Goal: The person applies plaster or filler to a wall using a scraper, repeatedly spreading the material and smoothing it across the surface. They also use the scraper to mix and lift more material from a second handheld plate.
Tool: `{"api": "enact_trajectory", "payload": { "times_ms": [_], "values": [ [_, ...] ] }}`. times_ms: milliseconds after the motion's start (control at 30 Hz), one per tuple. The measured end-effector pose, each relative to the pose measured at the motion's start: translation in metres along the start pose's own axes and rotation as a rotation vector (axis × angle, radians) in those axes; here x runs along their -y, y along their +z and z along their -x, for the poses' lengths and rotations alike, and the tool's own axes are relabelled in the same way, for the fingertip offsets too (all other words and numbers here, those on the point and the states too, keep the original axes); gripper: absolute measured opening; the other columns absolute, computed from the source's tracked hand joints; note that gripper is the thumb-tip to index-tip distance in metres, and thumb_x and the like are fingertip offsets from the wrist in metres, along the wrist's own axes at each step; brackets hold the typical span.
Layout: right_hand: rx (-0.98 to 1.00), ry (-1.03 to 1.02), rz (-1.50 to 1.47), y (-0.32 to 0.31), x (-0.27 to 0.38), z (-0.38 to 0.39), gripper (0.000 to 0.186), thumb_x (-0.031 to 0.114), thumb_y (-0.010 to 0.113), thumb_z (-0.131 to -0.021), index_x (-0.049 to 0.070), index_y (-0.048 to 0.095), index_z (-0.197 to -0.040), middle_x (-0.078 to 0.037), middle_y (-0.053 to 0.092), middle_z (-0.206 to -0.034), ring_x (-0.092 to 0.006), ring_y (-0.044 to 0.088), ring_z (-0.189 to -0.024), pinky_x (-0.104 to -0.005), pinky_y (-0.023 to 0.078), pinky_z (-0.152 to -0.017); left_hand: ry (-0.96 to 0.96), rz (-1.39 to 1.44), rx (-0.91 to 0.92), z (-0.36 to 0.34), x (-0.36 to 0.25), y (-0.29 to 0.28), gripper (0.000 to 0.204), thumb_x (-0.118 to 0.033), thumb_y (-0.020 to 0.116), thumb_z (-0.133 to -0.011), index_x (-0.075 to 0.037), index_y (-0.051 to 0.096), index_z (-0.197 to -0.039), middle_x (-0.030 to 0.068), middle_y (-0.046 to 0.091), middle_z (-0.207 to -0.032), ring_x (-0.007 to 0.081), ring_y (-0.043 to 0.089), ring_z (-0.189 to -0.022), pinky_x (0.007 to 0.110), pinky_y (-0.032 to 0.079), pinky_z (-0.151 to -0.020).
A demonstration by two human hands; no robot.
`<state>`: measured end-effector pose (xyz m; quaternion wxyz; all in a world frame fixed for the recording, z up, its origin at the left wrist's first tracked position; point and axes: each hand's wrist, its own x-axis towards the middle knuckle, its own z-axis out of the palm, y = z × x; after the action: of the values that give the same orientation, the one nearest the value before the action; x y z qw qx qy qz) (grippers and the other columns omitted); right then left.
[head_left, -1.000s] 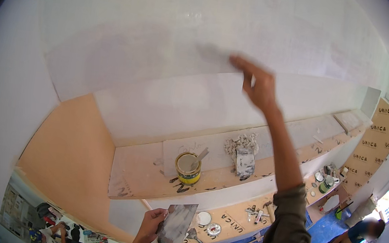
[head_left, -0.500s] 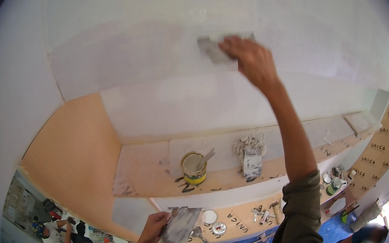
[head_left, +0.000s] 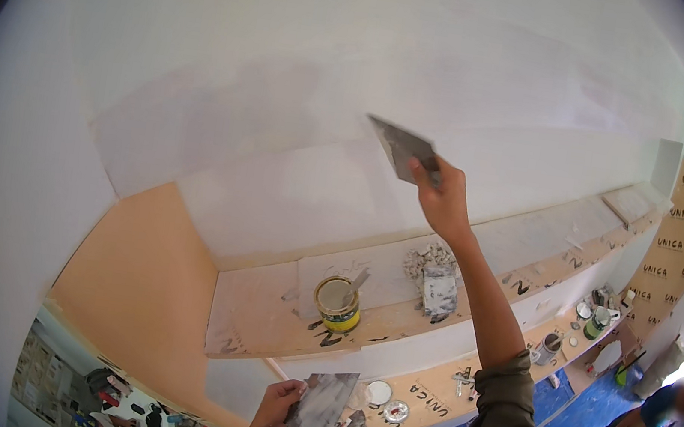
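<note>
My right hand point(head_left: 445, 199) is closed on a flat metal putty spreader point(head_left: 405, 148), raised in front of the pale, patchily coated wall point(head_left: 283, 132). The blade is tilted and looks apart from the wall. Low in the view, my left hand point(head_left: 275, 406) grips the edge of a second flat metal spreader point(head_left: 323, 408), its face streaked with grey-white putty. Between the two hands, on the ledge, stands a yellow-and-dark can point(head_left: 339, 304) of putty with a putty knife point(head_left: 360, 280) sticking out.
A crumpled whitish heap point(head_left: 430, 262) and a smeared slab point(head_left: 439, 294) lie on the board-covered ledge point(head_left: 251, 310). The lower counter point(head_left: 421, 399) holds lids, tools, a grey pot point(head_left: 549, 349) and a green can point(head_left: 597, 322). A person point(head_left: 648, 418) is at the right, near blue floor sheeting.
My right hand has come down, and its spreader has turned and moved off the wall. My left hand still holds its spreader. The person at right has shifted.
</note>
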<state>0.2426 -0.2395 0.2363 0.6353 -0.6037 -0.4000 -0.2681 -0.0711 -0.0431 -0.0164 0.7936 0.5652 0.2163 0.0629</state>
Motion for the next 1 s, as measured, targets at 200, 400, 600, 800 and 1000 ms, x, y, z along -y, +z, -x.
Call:
{"api": "enact_trajectory", "payload": {
  "times_ms": [200,400,600,800,1000],
  "values": [
    [-0.119,0.654,-0.962,-0.001,-0.032,0.035,0.035,0.014,0.057,-0.094,0.002,0.048,-0.125,-0.008,0.055,-0.122,-0.0174,0.055,-0.109,-0.0336,0.047,-0.092,-0.012,0.049,-0.002,-0.003,0.0,0.002,0.019,-0.012,0.06,-0.093,0.005,0.064,-0.099,0.0037,0.064,-0.084,0.0092,0.059,-0.073,0.023,0.049,-0.067],
    [-0.119,0.587,-1.142,0.004,-0.042,0.05,0.029,0.011,0.058,-0.092,0.002,0.053,-0.12,-0.005,0.06,-0.115,-0.0173,0.058,-0.106,-0.0335,0.048,-0.093,0.004,0.048,-0.04,0.0,-0.004,0.012,0.021,-0.014,0.06,-0.093,0.005,0.064,-0.1,0.0048,0.065,-0.085,0.0099,0.06,-0.075,0.025,0.051,-0.068],
    [-0.234,0.202,-0.852,-0.027,-0.01,-0.002,0.035,0.023,0.065,-0.091,-0.002,0.057,-0.114,-0.007,0.062,-0.111,-0.0142,0.058,-0.098,-0.029,0.045,-0.089,0.014,0.03,-0.066,0.003,0.009,0.008,0.022,-0.016,0.062,-0.092,0.003,0.065,-0.103,0.0023,0.065,-0.087,0.0095,0.06,-0.077,0.024,0.049,-0.072],
    [-0.125,0.17,-0.873,-0.017,0.02,-0.021,0.035,0.018,0.059,-0.094,-0.002,0.053,-0.123,-0.009,0.06,-0.118,-0.0183,0.057,-0.106,-0.0323,0.047,-0.09,0.065,0.074,-0.123,0.008,0.021,0.005,0.021,-0.017,0.062,-0.092,0.001,0.066,-0.101,0.0003,0.064,-0.086,0.0068,0.057,-0.077,0.023,0.046,-0.07],
    [0.031,0.222,-0.812,0.028,0.02,-0.02,0.036,0.019,0.059,-0.095,-0.002,0.053,-0.123,-0.008,0.059,-0.12,-0.0168,0.056,-0.107,-0.0306,0.045,-0.091,0.183,0.153,-0.188,0.017,0.021,0.001,0.022,-0.018,0.062,-0.092,0.002,0.067,-0.098,-0.0015,0.063,-0.083,0.0042,0.052,-0.072,0.019,0.042,-0.064]
  ]
}}
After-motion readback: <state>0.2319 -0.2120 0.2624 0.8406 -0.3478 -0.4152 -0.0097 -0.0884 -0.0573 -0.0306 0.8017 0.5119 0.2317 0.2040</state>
